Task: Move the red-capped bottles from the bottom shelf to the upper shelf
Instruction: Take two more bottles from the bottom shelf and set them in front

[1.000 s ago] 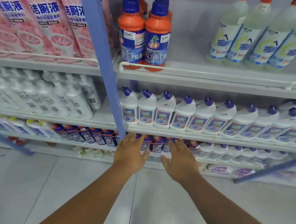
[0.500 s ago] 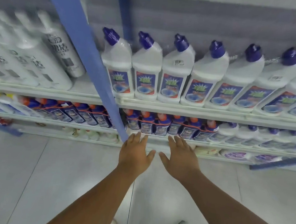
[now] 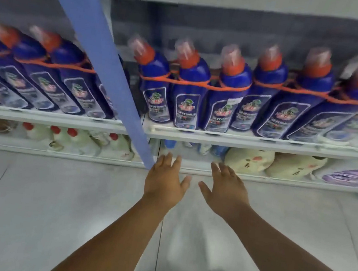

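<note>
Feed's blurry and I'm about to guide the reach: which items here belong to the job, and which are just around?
Job:
- red-capped bottles, bottom shelf, left
- left hand, open
- right hand, open

Around:
- blue bottles, shelf above
- cream pouches
- purple pack
- blue post

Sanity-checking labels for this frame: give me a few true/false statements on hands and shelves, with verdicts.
1. Both hands are empty. True: the left hand and right hand are open, fingers spread.
2. The right hand grips a blue bottle. False: it holds nothing and hovers in front of the bottom shelf.
3. The red-capped bottles sit on the bottom shelf, left of the blue post. True.
4. The blue bottles lie flat on the floor. False: they stand on the shelf above, bound by orange cord.
5. The hands are clasped together. False: they are apart.
</note>
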Action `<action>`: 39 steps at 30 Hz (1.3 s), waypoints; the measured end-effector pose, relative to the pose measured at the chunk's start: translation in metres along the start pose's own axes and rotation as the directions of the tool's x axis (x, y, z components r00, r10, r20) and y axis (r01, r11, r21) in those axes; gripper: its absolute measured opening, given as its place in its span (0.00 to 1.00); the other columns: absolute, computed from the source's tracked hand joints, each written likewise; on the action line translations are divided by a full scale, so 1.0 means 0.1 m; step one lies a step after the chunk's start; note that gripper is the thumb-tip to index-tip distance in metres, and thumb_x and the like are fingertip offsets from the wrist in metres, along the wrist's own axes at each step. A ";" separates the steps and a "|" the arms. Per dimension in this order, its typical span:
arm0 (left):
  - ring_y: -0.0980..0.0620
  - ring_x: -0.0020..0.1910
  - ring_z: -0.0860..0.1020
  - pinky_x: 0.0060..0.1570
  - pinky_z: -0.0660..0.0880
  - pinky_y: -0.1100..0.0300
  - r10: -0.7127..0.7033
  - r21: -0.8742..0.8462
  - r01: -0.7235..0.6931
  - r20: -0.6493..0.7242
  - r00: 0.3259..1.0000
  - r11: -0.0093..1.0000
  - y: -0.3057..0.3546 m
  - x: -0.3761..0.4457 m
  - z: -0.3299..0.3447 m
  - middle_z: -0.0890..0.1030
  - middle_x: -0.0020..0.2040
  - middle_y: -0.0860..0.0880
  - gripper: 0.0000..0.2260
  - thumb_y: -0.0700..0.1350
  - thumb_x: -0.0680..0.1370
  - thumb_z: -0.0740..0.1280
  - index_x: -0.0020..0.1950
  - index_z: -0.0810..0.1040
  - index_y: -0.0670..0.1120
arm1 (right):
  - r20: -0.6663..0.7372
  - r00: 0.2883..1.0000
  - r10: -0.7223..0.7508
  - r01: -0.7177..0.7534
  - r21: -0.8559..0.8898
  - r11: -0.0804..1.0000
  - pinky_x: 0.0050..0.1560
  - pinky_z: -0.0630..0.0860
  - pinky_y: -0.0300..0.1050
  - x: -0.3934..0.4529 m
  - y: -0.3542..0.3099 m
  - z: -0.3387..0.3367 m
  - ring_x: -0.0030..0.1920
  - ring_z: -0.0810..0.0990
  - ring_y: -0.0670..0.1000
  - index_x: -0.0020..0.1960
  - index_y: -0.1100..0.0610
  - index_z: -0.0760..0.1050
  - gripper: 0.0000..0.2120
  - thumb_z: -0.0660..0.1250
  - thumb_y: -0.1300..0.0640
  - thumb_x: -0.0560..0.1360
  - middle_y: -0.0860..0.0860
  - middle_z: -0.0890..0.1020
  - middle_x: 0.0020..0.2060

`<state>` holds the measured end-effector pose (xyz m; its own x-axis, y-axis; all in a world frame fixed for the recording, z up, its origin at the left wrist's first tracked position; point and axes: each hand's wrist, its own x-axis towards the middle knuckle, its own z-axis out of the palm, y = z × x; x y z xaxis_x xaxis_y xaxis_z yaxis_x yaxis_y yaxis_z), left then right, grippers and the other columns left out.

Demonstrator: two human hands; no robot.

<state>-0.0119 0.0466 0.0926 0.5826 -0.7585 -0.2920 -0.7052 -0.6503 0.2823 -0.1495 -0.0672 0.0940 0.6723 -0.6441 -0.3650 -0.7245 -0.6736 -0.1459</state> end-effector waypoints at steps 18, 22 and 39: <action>0.40 0.59 0.80 0.55 0.77 0.52 -0.352 -0.524 0.192 -0.224 0.909 0.830 -0.66 1.91 1.50 0.81 0.59 0.42 0.26 0.59 0.76 0.69 0.66 0.73 0.42 | -0.143 0.972 0.188 -0.096 0.490 0.867 0.63 0.75 0.53 2.10 0.20 1.32 0.67 0.73 0.62 0.77 0.57 0.55 0.41 0.69 0.40 0.74 0.59 0.69 0.71; 0.39 0.64 0.77 0.58 0.73 0.55 -0.418 -0.606 0.215 -0.215 0.883 0.766 -0.70 2.10 1.44 0.78 0.66 0.41 0.31 0.57 0.76 0.72 0.72 0.71 0.41 | -0.185 0.943 0.275 -0.104 0.622 0.776 0.64 0.75 0.52 2.33 0.24 1.40 0.65 0.76 0.58 0.72 0.57 0.64 0.39 0.75 0.42 0.69 0.56 0.74 0.66; 0.46 0.58 0.81 0.60 0.77 0.48 -0.352 -0.820 0.052 -0.187 0.917 0.570 -0.98 2.38 1.73 0.83 0.60 0.49 0.26 0.46 0.71 0.78 0.67 0.75 0.48 | -0.306 0.902 0.305 0.019 0.734 0.679 0.67 0.70 0.49 2.55 0.27 1.51 0.64 0.73 0.56 0.68 0.56 0.71 0.30 0.78 0.51 0.71 0.56 0.74 0.65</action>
<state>0.1265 -0.0630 -0.1631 0.8581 -0.4743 -0.1966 -0.0405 -0.4443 0.8950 -0.0204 -0.1948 -0.1423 0.4317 -0.8973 -0.0918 -0.5905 -0.2042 -0.7807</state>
